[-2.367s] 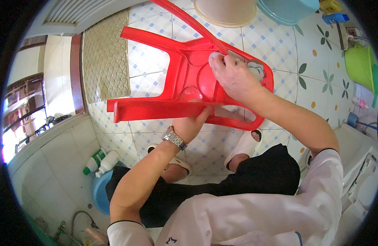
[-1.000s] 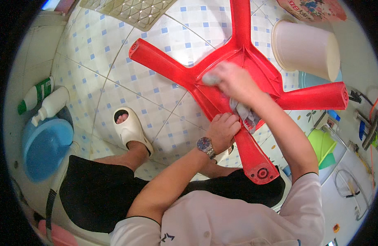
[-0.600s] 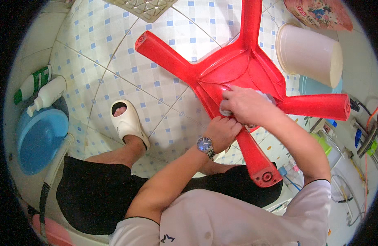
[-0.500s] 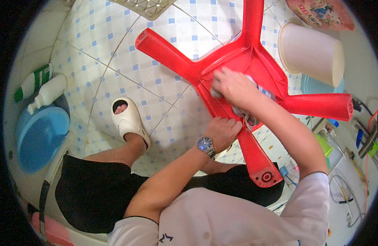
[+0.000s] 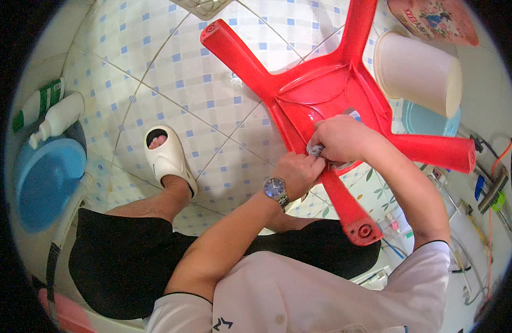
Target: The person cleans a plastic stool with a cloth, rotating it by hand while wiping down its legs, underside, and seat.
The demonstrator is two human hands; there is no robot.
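A red plastic stool (image 5: 320,91) is turned over in front of me, its underside facing me and its legs splayed outward. My left hand (image 5: 300,172), with a metal watch on the wrist, is closed on the stool's near rim beside the nearest leg. Bunched in my right hand (image 5: 342,137) is a greyish cloth (image 5: 315,149), pressed into the near corner of the underside, right next to my left fingers. More of the cloth shows past the far side of that hand; the rest is hidden under it.
To the left, a blue basin (image 5: 50,183) stands near a white pump bottle (image 5: 60,117) and a green-and-white bottle (image 5: 42,105). A cream bucket (image 5: 420,69) lies on its side at right, by a light-blue tub (image 5: 431,118) and a red printed bag (image 5: 436,21). Tools line the right wall.
My right hand has drawn the cloth from the middle of the stool's underside toward the near corner, beside my left hand. The left hand keeps its hold on the rim.
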